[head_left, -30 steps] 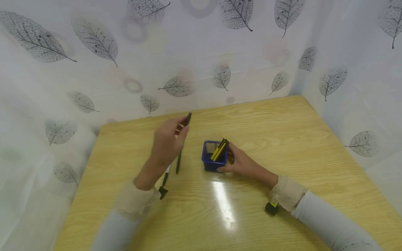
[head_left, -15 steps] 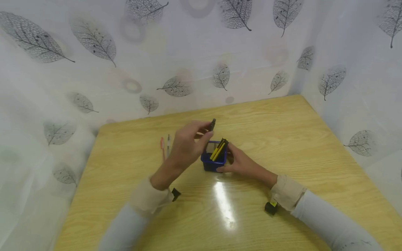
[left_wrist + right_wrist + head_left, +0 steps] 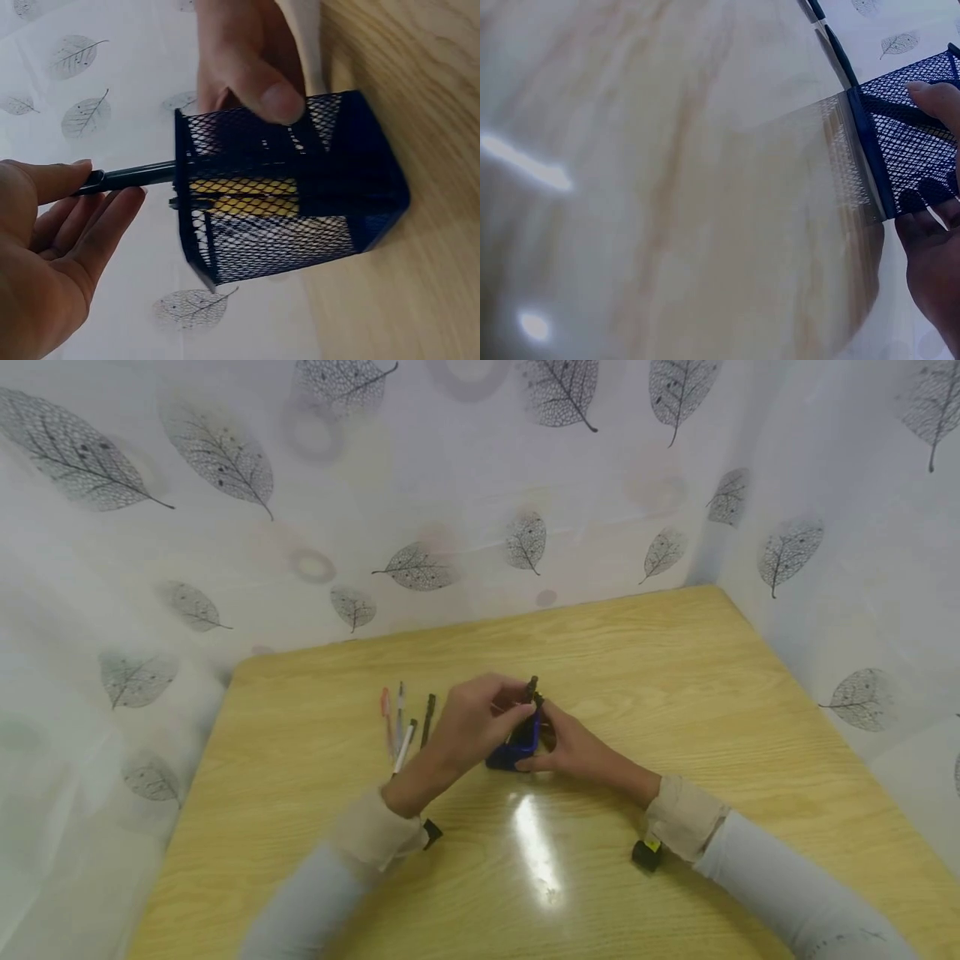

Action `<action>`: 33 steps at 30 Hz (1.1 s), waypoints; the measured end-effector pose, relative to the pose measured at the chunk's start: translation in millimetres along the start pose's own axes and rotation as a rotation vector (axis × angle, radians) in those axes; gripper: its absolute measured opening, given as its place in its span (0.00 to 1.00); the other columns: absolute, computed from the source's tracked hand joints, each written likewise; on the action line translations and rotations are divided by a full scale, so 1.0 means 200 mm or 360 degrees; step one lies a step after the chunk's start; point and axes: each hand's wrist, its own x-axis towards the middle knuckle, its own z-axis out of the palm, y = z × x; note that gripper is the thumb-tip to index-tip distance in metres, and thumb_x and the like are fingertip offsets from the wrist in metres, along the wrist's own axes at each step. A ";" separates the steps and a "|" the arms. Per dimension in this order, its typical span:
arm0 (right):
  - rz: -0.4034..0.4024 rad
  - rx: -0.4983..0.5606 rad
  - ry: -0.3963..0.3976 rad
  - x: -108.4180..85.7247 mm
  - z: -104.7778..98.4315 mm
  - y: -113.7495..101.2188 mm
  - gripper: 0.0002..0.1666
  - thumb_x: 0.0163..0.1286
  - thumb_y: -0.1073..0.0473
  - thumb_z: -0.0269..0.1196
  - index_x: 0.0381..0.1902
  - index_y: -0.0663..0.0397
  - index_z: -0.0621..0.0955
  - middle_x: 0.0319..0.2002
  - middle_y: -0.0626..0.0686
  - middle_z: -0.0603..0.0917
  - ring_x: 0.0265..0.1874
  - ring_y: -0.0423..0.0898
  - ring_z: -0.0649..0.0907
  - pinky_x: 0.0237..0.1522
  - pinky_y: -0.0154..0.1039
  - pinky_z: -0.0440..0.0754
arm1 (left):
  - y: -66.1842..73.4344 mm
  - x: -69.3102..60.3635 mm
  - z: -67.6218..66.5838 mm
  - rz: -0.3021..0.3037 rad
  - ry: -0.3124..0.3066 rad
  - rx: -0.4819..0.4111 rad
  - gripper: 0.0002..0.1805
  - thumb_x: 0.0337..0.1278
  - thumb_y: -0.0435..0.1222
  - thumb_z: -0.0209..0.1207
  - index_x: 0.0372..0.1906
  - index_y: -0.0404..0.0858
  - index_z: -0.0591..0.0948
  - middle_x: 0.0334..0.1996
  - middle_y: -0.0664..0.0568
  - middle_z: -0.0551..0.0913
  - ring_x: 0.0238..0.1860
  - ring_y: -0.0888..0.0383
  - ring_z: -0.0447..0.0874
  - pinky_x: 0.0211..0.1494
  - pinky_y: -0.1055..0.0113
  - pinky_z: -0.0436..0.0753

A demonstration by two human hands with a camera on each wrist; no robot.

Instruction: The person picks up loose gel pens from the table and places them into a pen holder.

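Note:
My left hand pinches the upper end of a dark pen between thumb and fingers. The pen's other end is inside a blue mesh pen holder, which stands upright on the table. Yellow-and-black pens show through the mesh. My right hand grips the holder from its right side, its thumb against the mesh in the left wrist view. In the right wrist view the holder's base meets the glossy tabletop. From the head, my left hand covers much of the holder and the yellow pens.
Left of my left hand lie a red pen, a clear pen, a white marker with black ends and another dark pen. The wooden table meets a leaf-printed sheet behind and at the sides.
My left hand has carried the dark pen rightward from above the loose pens, then down into the holder's mouth. The right hand and the holder have stayed in place.

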 end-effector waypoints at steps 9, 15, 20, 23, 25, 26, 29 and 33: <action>-0.0032 -0.0015 0.0002 0.00 0.00 0.01 0.52 0.58 0.54 0.80 0.74 0.44 0.64 0.71 0.51 0.75 0.72 0.51 0.76 0.76 0.49 0.75 | -0.07 -0.04 0.10 -0.0104 -0.0110 -0.0001 0.11 0.57 0.29 0.72 0.44 0.31 0.86 0.39 0.44 0.91 0.35 0.56 0.91 0.40 0.80 0.87; -0.0049 0.0014 -0.0012 0.00 0.00 0.01 0.50 0.58 0.54 0.80 0.73 0.43 0.64 0.69 0.51 0.76 0.70 0.51 0.78 0.73 0.49 0.78 | -0.10 -0.05 0.14 -0.0170 -0.0160 0.0104 0.12 0.58 0.32 0.72 0.45 0.33 0.86 0.39 0.45 0.92 0.37 0.58 0.91 0.42 0.81 0.86; -0.0039 0.0003 -0.0006 0.00 0.00 0.00 0.55 0.57 0.56 0.80 0.76 0.47 0.62 0.72 0.55 0.74 0.72 0.55 0.76 0.74 0.50 0.76 | -0.11 -0.04 0.14 -0.0219 -0.0171 0.0187 0.12 0.59 0.34 0.71 0.45 0.33 0.86 0.40 0.44 0.92 0.38 0.57 0.92 0.42 0.79 0.87; -0.0039 -0.0010 -0.0001 0.00 0.00 0.00 0.57 0.57 0.57 0.80 0.78 0.49 0.60 0.73 0.57 0.73 0.73 0.57 0.76 0.75 0.52 0.75 | -0.11 -0.03 0.13 -0.0234 -0.0176 0.0253 0.12 0.60 0.36 0.71 0.44 0.34 0.86 0.40 0.45 0.92 0.38 0.57 0.92 0.42 0.76 0.89; -0.0036 -0.0024 0.0002 0.00 0.00 0.00 0.57 0.57 0.57 0.80 0.78 0.48 0.60 0.73 0.57 0.73 0.73 0.57 0.76 0.75 0.53 0.75 | -0.10 -0.02 0.13 -0.0242 -0.0182 0.0296 0.12 0.61 0.37 0.71 0.44 0.34 0.87 0.40 0.46 0.93 0.38 0.57 0.92 0.42 0.74 0.89; -0.0042 -0.0029 0.0002 0.00 0.00 0.00 0.57 0.57 0.56 0.80 0.78 0.48 0.60 0.73 0.57 0.73 0.72 0.57 0.76 0.75 0.53 0.75 | -0.10 -0.02 0.13 -0.0248 -0.0189 0.0312 0.12 0.61 0.38 0.71 0.44 0.35 0.87 0.40 0.46 0.93 0.38 0.57 0.92 0.42 0.73 0.90; -0.0027 -0.0023 0.0002 0.00 0.01 0.00 0.57 0.58 0.56 0.80 0.78 0.46 0.61 0.73 0.56 0.74 0.72 0.56 0.77 0.74 0.53 0.76 | -0.10 -0.02 0.13 -0.0260 -0.0203 0.0346 0.11 0.62 0.39 0.70 0.44 0.36 0.87 0.41 0.47 0.93 0.39 0.57 0.92 0.43 0.73 0.90; -0.0021 -0.0017 -0.0001 0.00 0.01 -0.01 0.57 0.57 0.57 0.80 0.78 0.47 0.60 0.73 0.56 0.74 0.72 0.56 0.77 0.75 0.53 0.75 | -0.09 -0.02 0.12 -0.0261 -0.0212 0.0377 0.11 0.63 0.39 0.70 0.44 0.36 0.88 0.41 0.48 0.93 0.39 0.57 0.92 0.43 0.73 0.89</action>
